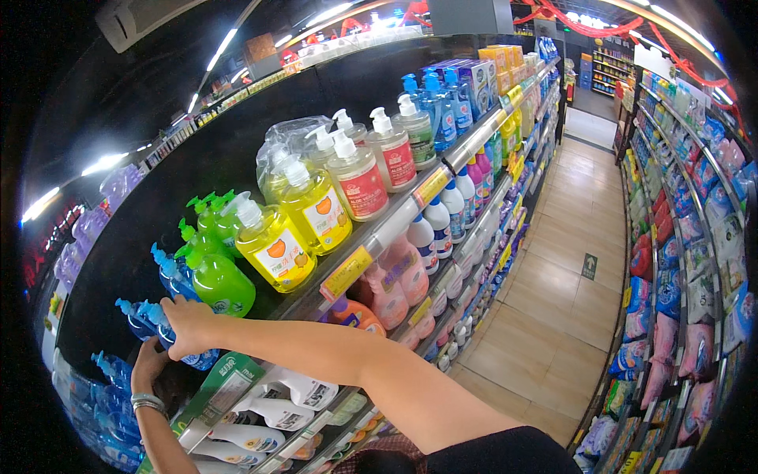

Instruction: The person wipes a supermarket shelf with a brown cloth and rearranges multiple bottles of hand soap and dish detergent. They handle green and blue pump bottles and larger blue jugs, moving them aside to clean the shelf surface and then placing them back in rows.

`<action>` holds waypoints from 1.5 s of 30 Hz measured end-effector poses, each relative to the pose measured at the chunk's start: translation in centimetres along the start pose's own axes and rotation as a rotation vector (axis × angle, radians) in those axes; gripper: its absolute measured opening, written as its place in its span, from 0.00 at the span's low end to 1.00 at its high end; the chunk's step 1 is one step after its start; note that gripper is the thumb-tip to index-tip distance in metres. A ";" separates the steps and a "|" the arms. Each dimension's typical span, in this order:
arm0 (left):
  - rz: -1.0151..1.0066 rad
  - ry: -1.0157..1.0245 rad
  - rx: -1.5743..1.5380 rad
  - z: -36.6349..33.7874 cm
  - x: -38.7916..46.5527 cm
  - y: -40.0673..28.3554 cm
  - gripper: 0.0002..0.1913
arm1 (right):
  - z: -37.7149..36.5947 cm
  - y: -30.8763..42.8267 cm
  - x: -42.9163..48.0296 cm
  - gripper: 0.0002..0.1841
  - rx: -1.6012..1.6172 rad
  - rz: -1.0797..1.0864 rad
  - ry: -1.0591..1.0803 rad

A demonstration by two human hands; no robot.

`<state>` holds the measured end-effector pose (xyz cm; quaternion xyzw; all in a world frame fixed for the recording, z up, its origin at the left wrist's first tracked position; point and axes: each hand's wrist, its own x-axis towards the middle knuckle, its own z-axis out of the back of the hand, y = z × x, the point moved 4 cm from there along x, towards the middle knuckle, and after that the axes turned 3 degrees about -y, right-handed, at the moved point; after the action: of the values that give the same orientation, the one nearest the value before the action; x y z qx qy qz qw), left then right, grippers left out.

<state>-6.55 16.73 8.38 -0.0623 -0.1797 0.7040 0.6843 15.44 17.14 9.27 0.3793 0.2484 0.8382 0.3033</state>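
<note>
On the top shelf at the left, my right hand (190, 324) is on a blue pump bottle (204, 359), its fingers about the neck below the light-blue pump. Lower and further left, my left hand (151, 357), with bangles on the wrist, reaches among the blue bottles; its fingertips are partly hidden, so what it touches is unclear. Another dark-blue pump bottle (135, 320) stands just behind. Green pump bottles (224, 285) stand beside my right hand, then yellow pump bottles (277, 249) with white pumps. More blue pump bottles (112, 403) are at the lower left.
Pump bottles with red labels (358, 185) continue along the top shelf (408, 204). White bottles (284, 413) and pink bottles (386, 296) fill lower shelves. A tiled aisle (533, 332) runs between this shelf and the opposite shelves of bagged goods (669, 284).
</note>
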 end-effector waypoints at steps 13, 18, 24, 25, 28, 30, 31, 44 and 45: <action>-0.039 -0.052 -0.039 1.0 -4.9 -1.7 0.22 | 0.3 -0.1 -0.3 0.53 0.018 0.006 -0.020; -0.251 -0.138 -0.095 0.7 -6.9 -1.9 0.18 | -0.2 -0.7 -0.2 0.53 0.003 -0.014 -0.051; -0.244 -0.757 -0.027 1.5 -13.6 -1.5 0.25 | 0.9 1.4 0.1 0.39 0.038 0.141 -0.031; -0.260 -0.901 -0.045 1.6 -15.4 -1.2 0.16 | 1.0 1.9 -0.2 0.39 0.065 0.106 -0.051; -0.105 -1.171 -0.257 1.3 -20.6 1.6 0.08 | 1.6 5.3 -1.8 0.35 -0.388 0.306 -0.372; -0.162 -1.290 -0.126 1.7 -22.1 3.0 0.08 | 2.5 8.0 -2.5 0.34 -0.414 0.468 -0.462; -0.198 -1.331 0.005 1.9 -22.4 3.4 0.08 | 2.0 9.2 -2.2 0.33 -0.368 0.519 -0.307; -0.071 -1.419 -0.291 1.2 -20.1 8.2 0.10 | -17.0 8.7 8.3 0.20 -0.716 0.461 0.695; -0.071 -1.410 -0.292 1.2 -20.1 8.3 0.10 | -17.2 8.2 9.3 0.18 -0.830 0.407 0.683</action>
<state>-13.60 -3.25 3.54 0.3220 -0.6727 0.5230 0.4126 -5.65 14.74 8.95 -0.0236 -0.0954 0.9819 0.1620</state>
